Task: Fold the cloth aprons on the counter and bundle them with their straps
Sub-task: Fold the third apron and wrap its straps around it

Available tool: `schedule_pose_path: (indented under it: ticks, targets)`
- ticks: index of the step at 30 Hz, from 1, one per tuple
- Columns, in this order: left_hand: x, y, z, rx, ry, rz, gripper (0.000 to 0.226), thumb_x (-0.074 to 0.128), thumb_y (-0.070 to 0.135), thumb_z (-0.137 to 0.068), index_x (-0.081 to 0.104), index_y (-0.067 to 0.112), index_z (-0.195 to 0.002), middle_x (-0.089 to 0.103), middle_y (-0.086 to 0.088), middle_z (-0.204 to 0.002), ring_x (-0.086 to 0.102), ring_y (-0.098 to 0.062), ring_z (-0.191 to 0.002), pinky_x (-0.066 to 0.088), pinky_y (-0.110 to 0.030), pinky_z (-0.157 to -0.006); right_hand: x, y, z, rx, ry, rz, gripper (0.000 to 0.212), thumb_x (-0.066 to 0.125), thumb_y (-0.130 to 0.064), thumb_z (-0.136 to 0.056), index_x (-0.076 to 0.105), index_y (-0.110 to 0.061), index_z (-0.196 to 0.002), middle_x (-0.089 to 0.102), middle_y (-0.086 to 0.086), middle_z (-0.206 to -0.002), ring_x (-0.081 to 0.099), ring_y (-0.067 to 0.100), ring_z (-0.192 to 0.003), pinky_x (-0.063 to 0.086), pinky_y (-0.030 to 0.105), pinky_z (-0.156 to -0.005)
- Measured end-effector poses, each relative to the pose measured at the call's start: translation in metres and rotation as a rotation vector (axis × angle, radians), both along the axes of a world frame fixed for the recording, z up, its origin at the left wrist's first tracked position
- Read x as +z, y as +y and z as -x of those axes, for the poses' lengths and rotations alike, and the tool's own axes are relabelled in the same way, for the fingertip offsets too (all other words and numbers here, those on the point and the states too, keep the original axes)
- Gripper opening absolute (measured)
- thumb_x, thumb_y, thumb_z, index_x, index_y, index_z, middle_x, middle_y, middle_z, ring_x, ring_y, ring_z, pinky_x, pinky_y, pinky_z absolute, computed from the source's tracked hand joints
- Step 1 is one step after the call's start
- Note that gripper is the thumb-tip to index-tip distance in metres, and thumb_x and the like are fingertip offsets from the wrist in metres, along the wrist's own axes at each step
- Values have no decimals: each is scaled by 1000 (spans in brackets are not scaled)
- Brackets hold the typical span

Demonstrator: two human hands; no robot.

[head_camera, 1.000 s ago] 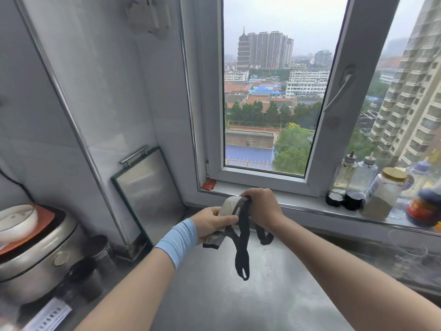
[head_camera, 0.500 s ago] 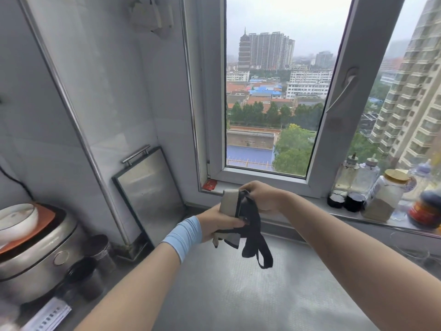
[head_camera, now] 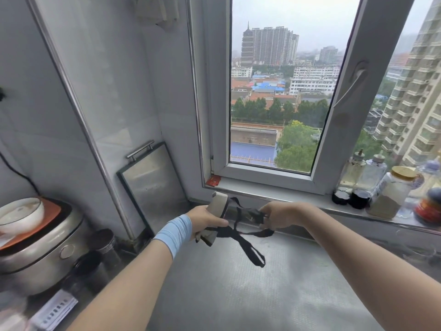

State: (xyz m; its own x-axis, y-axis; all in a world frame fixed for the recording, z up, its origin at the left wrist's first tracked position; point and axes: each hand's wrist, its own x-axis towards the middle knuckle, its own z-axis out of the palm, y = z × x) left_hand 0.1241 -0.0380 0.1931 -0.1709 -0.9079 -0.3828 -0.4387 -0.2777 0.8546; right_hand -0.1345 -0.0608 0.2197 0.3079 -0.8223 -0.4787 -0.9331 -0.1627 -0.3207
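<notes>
A beige apron folded into a tight roll (head_camera: 218, 204) is held upright above the steel counter (head_camera: 250, 295). My left hand (head_camera: 205, 220) grips the roll around its middle. Black straps (head_camera: 245, 242) trail from the roll, and one loop hangs down toward the counter. My right hand (head_camera: 278, 215) pinches a bunched part of the straps and holds it out to the right of the roll, so the strap is stretched between the two hands.
A rice cooker (head_camera: 35, 247) with a white bowl on it stands at the left, with dark cups (head_camera: 105, 244) beside it. A steel board (head_camera: 152, 180) leans on the wall. Jars and bottles (head_camera: 391, 189) line the window sill at the right.
My right hand has moved from on top of the roll out to the right, drawing the black straps away from it. The roll stays in my left hand.
</notes>
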Motion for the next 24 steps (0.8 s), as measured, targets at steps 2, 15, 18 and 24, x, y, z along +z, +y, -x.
schedule_pose_path:
  ticks: [2,15,18,24]
  targets:
    - [-2,-2,5,-6,-3,27,40,86,31,-61,65,18,-93,67,-4,-82,63,-19,-68,52,-28,-58,3,-1,-14,-88,-149,72,39,50,-8,-86,68,-23,-118,69,1,-121,63,22,-112,48,30,-88]
    - [4,-4,21,-172,1,96,51,68,60,-75,66,24,-111,72,4,-102,65,-13,-99,49,-27,-88,-7,-8,-41,-150,-729,75,46,80,-53,-71,73,-13,-93,66,4,-78,58,17,-70,45,36,-68]
    - [6,-8,13,-152,22,94,47,68,54,-79,66,22,-112,72,1,-103,65,-17,-100,48,-31,-91,-6,-8,-34,-213,-840,6,34,78,-33,-83,70,-17,-113,71,1,-87,65,9,-71,50,28,-67]
    - [10,-17,-9,22,229,-39,19,67,33,-90,66,17,-99,70,-5,-91,66,-16,-72,50,-26,-68,-13,-16,0,-381,-671,37,16,76,-22,-85,75,-12,-97,67,-3,-71,58,11,-61,43,20,-56]
